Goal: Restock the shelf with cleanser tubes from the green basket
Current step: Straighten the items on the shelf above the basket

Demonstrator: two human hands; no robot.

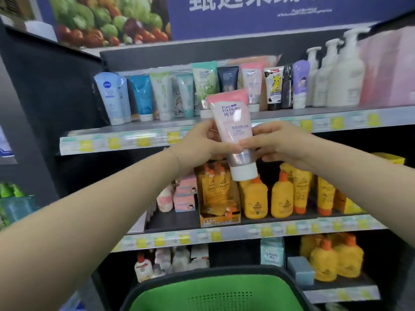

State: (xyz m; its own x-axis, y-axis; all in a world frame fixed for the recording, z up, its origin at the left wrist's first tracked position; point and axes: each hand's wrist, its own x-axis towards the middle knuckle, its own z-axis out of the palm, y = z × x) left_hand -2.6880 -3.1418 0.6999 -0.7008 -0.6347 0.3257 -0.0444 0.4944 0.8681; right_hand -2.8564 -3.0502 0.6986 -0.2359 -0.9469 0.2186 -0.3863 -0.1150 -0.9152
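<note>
The cleanser tube (pixel 231 129) is noted as pale pink, with a deeper pink top band, a silvery lower section and a white cap. The basket (pixel 179 295) is recorded as bright green with a dotted perforation pattern and a black rim. The bottles (pixel 281 198) are yellow, capped in orange. The shelf edge strips (pixel 143 141) are marked pale green and yellow. The sign (pixel 269 14) is blue, lettered white.

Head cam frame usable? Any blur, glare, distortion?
Head view: the pink tube is sharpest, brand print legible, a glare streak on its front; pump bottles at upper right and the left edge are smeared; the top shelf rail bows from wide-angle distortion, its price tags unreadable; lighting even.
</note>
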